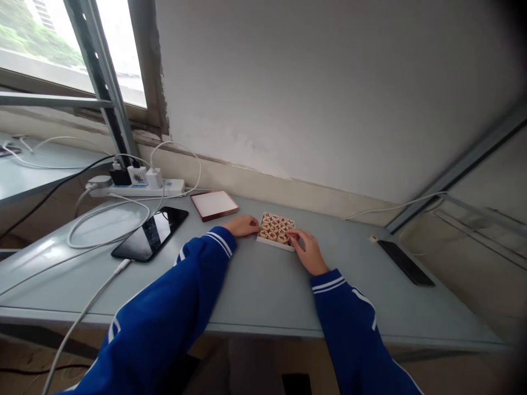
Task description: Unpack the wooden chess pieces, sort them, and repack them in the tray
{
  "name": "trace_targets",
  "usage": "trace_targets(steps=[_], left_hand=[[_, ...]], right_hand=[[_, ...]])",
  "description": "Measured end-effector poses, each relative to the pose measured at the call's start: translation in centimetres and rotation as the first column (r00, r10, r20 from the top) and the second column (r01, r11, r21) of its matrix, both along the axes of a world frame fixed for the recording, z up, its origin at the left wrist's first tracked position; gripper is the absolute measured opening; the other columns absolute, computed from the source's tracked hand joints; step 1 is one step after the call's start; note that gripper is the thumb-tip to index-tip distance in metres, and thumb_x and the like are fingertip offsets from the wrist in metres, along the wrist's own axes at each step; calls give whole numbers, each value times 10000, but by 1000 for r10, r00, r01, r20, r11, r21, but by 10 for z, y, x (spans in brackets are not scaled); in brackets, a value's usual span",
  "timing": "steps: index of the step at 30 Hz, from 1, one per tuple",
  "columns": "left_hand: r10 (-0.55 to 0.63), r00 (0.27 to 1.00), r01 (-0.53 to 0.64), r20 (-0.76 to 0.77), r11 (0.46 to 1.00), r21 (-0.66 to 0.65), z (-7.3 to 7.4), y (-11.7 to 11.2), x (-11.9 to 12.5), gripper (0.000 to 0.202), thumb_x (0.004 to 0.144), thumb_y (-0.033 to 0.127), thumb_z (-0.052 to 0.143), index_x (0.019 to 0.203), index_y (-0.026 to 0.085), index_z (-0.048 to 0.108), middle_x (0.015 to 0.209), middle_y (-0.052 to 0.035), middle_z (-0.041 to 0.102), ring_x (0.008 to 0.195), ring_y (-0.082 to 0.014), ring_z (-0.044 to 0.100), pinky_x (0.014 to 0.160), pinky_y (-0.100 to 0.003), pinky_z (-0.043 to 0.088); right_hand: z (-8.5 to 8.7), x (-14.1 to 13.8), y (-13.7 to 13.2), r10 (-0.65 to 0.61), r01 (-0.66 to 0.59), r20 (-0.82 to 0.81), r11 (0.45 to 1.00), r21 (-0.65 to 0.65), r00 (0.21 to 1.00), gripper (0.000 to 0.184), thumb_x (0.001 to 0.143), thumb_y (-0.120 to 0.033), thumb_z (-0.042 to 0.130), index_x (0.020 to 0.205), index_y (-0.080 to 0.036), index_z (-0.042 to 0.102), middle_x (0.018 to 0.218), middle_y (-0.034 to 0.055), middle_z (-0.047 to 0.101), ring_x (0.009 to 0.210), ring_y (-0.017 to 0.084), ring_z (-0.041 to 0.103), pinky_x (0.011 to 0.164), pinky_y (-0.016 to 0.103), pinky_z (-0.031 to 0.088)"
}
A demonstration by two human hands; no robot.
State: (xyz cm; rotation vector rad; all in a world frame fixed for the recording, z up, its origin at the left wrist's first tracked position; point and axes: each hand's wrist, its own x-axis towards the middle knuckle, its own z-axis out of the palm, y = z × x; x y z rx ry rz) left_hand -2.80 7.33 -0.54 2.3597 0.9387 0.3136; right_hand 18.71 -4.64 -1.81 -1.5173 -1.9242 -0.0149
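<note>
A small white box [272, 244] sits on the grey desk, filled with rows of round xiangqi pieces [273, 228] that carry red characters. At its left wall is my left hand [242, 225], fingers drawn together on the box's edge. My right hand [309, 251] is at the front right corner, thumb and fingers closed on a xiangqi piece there; the fingers partly hide that piece. Behind my left hand lies the box lid [214, 204], its pale inside facing up and its rim reddish brown.
On the left, a tablet [151, 235] lies with a white cable [93, 307] plugged in. A power strip [173, 188] with several chargers stands against the wall at the back left. A dark flat object [405, 263] lies to the right on the desk [263, 302].
</note>
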Motion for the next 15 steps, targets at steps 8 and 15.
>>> trace_targets(steps=[8, 15], left_hand=[[16, 1000, -16, 0, 1000, 8, 2, -2, 0, 365, 753, 432, 399, 610, 140, 566, 488, 7, 548, 483, -105, 443, 503, -214, 297], [11, 1000, -10, -11, 1000, 25, 2, -2, -1, 322, 761, 386, 397, 611, 144, 548, 506, -2, 557, 501, -113, 459, 508, -212, 309]], right_hand=[[3, 43, 2, -314, 279, 204, 943, 182, 927, 289, 869, -246, 313, 999, -221, 570, 934, 45, 626, 902, 177, 502, 868, 363, 248], [-25, 198, 3, -802, 795, 218, 590, 143, 556, 404, 812, -226, 318, 1183, -155, 458, 1243, 129, 462, 1163, 282, 342, 921, 558, 208]])
